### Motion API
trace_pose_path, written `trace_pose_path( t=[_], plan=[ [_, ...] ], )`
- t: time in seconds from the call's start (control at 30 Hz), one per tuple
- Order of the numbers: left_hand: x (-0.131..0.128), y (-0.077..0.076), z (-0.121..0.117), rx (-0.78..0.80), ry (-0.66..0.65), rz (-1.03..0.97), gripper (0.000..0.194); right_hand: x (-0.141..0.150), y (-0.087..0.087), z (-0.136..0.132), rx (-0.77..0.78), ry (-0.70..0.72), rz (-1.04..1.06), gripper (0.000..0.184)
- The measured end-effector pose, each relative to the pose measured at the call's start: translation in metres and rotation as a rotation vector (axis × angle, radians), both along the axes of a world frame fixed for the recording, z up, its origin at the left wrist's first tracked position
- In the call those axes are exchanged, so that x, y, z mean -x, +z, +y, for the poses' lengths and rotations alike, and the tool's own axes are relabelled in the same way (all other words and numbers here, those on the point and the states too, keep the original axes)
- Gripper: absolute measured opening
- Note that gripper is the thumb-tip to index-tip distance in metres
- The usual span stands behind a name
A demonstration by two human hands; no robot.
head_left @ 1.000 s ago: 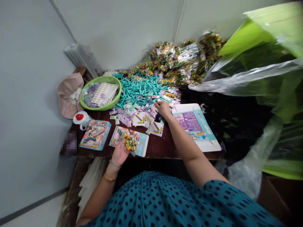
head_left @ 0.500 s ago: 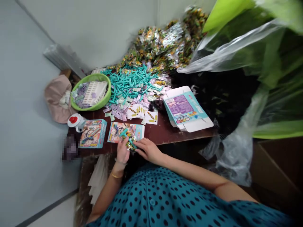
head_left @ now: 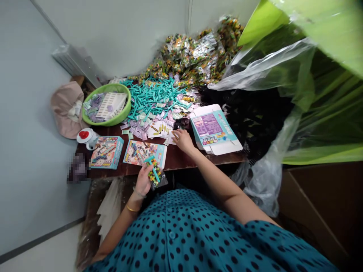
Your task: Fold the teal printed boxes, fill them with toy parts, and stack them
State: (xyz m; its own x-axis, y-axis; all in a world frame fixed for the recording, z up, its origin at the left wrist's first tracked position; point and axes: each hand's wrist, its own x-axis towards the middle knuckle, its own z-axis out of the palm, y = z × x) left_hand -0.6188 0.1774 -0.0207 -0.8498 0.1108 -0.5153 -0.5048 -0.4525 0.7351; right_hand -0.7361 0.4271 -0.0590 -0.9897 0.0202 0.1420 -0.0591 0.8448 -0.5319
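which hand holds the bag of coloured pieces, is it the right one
No, the left hand holds the bag of coloured pieces, while the right hand is at a printed card.

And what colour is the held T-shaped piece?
The T-shaped piece is turquoise, in the head view.

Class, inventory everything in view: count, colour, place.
Table: one, brown, centre
Filled bags: many, multicoloured, back
Sticks: many, teal, centre
Sachets: many, lilac and green, centre
Cards: several, white, centre
Cartons: three, multicoloured, front
Basin: one, green, left
Mug: one, white, red-topped, left
Cloth item: one, pink, left
Sheets: several, white, lower left
Plastic sheeting: count unclear, green, right
Shirt: one, dotted teal, bottom
Left hand: one, front, holding bag and stick
Right hand: one, centre, at card
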Motion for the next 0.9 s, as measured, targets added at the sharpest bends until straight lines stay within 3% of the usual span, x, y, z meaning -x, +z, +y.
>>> trace_pose_path(
  t=[0.1, 0.2, 0.3, 0.7, 0.9],
  plan=[
    [-0.004, 0.001, 0.002, -0.017, -0.007, -0.007, 0.041, -0.012, -0.023, -0.004, -0.133, -0.015, 0.034, 0.053],
    [-0.007, 0.002, -0.002, -0.015, 0.016, -0.011, 0.041, -0.047, -0.044, -0.009, -0.144, -0.011, 0.068, 0.049],
    [-0.007, 0.001, -0.007, -0.003, 0.029, -0.027, 0.044, -0.077, -0.055, -0.007, -0.118, -0.039, 0.080, 0.049],
    [0.001, 0.002, 0.014, -0.039, -0.035, -0.023, 0.041, -0.085, -0.051, -0.003, -0.081, -0.051, 0.064, 0.047],
    [-0.004, -0.005, 0.009, -0.030, -0.041, -0.072, 0.035, -0.085, -0.051, -0.002, -0.085, -0.041, 0.032, 0.048]
  ],
)
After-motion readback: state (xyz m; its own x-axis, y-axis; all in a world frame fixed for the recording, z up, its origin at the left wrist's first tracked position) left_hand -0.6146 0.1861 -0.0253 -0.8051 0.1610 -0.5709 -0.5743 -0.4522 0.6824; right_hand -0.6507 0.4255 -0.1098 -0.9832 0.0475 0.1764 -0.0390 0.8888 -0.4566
